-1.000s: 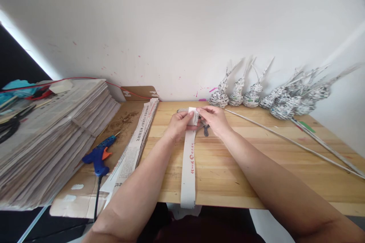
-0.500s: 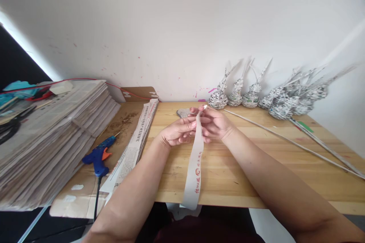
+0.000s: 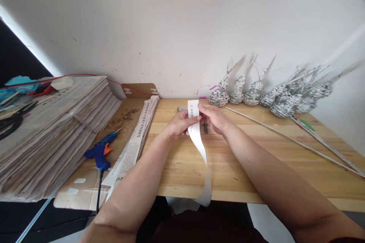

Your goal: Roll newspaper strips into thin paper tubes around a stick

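A long strip of newspaper (image 3: 193,126) stands upright between my hands over the wooden table, its printed top end facing me. Its lower part twists and hangs past the table's front edge. My left hand (image 3: 179,124) pinches the strip a little below its top, thumb in front. At the top right edge, the thumb and fingers of my right hand (image 3: 216,118) are closed on the same strip. Behind the hands lies a grey object (image 3: 181,109), mostly hidden, and I cannot make out its kind.
Left are a tall newspaper stack (image 3: 54,133), a blue glue gun (image 3: 100,152) on cardboard (image 3: 75,197), and a pile of cut newspaper strips (image 3: 139,131). Several woven paper gourd shapes (image 3: 219,97) stand by the wall at right. Thin paper rods (image 3: 282,135) cross the table's right side.
The strip has turned: its top now stands flat toward me with black print showing, and the red-printed side has gone from view. Both hands have shifted their hold near its top end.
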Tool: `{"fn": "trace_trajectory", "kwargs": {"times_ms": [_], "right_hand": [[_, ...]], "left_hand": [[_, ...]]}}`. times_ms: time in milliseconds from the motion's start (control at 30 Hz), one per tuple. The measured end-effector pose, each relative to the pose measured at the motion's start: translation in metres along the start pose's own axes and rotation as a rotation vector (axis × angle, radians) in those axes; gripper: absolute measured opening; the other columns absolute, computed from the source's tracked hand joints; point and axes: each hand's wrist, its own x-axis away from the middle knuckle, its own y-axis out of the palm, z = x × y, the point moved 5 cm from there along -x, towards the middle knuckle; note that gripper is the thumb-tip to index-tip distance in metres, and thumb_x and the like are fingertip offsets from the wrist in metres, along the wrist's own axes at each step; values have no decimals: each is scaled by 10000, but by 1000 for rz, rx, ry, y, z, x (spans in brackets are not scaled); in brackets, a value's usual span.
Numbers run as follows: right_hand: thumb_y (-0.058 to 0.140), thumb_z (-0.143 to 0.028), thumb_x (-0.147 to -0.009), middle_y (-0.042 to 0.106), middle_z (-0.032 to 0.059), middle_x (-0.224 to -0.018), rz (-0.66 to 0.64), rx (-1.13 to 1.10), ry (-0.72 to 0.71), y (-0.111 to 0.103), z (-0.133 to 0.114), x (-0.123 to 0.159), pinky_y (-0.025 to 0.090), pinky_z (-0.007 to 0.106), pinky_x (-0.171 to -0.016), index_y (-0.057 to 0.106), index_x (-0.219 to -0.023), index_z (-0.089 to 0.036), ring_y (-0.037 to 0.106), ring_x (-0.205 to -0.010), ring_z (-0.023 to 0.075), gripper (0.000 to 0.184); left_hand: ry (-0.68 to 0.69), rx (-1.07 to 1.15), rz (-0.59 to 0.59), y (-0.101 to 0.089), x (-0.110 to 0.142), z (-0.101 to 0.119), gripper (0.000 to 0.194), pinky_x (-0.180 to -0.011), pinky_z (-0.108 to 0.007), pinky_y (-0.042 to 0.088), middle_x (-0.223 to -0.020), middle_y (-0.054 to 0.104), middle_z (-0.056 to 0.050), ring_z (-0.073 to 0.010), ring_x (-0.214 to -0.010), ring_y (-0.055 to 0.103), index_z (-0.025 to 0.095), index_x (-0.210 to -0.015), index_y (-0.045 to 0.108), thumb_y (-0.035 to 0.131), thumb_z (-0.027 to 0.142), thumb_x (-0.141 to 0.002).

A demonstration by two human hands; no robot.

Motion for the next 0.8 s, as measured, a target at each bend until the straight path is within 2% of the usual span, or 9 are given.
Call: {"fn": "trace_trajectory", "kwargs": {"times_ms": [100, 200, 267, 333, 400, 533, 667, 733, 800], "right_hand": [[751, -499, -656, 633, 22, -618, 52, 0, 5, -1, 1, 1, 419, 250, -449, 650, -737, -160, 562, -525, 145, 363], [703, -528, -697, 615, 22, -603, 41, -18, -4, 0, -4, 3, 368, 247, -400, 633, -744, -168, 521, -473, 134, 370], [675, -541, -722, 624, 27, -644, 51, -30, -37, 0, -10, 5, 408, 253, -456, 635, -788, -183, 555, -546, 149, 366], [652, -539, -746, 621, 23, -671, 51, -55, -70, -1, -15, 5, 439, 258, -514, 631, -812, -193, 575, -601, 155, 353], [648, -524, -755, 620, 18, -693, 39, -85, -87, -1, -16, 5, 456, 261, -550, 630, -830, -195, 581, -624, 154, 339], [671, -502, -731, 627, 17, -719, 14, -105, -75, 0, -9, 3, 465, 262, -559, 637, -865, -190, 582, -636, 154, 342], [683, -497, -724, 604, 5, -699, 42, -115, -91, -6, -6, 1, 434, 240, -519, 633, -833, -195, 558, -614, 135, 325], [684, -526, -720, 597, 7, -697, 68, -96, -106, -9, -7, 0, 422, 246, -504, 624, -821, -203, 562, -619, 143, 344], [684, -565, -708, 599, 15, -705, 85, -81, -123, -10, -10, -1, 422, 258, -505, 616, -823, -209, 571, -639, 156, 380]], "left_hand": [[-37, -47, -128, 7, 4, 1, 383, -337, -170, 273, -578, 620, -32, -69, -401, 490, 121, -869, 677, 742, 457, -696], [-129, -26, -390, 18, 18, 2, 469, -336, -172, 302, -691, 679, -103, -134, -504, 607, 112, -954, 702, 733, 494, -684], [-253, -22, -542, 22, 31, 0, 563, -327, -192, 331, -699, 686, -130, -206, -572, 661, 105, -1003, 709, 756, 523, -628], [-343, -41, -552, 19, 38, -1, 583, -342, -218, 390, -680, 689, -130, -266, -640, 687, 119, -1021, 718, 805, 469, -564], [-371, -82, -484, 18, 41, 2, 556, -368, -247, 446, -660, 696, -110, -289, -665, 690, 159, -1023, 728, 845, 352, -515], [-372, -189, -514, 38, 47, 14, 394, -375, -277, 485, -635, 698, -97, -268, -594, 670, 167, -897, 763, 845, 217, -515], [-325, -274, -584, 65, 65, 26, 228, -359, -254, 478, -628, 693, -78, -236, -563, 657, 182, -748, 764, 838, 280, -556], [-345, -319, -662, 72, 84, 25, 213, -375, -238, 478, -672, 704, -74, -209, -568, 649, 197, -770, 764, 792, 357, -633], [-368, -322, -674, 72, 106, 22, 225, -417, -234, 491, -723, 713, -67, -190, -592, 645, 213, -811, 760, 721, 413, -715]]}}
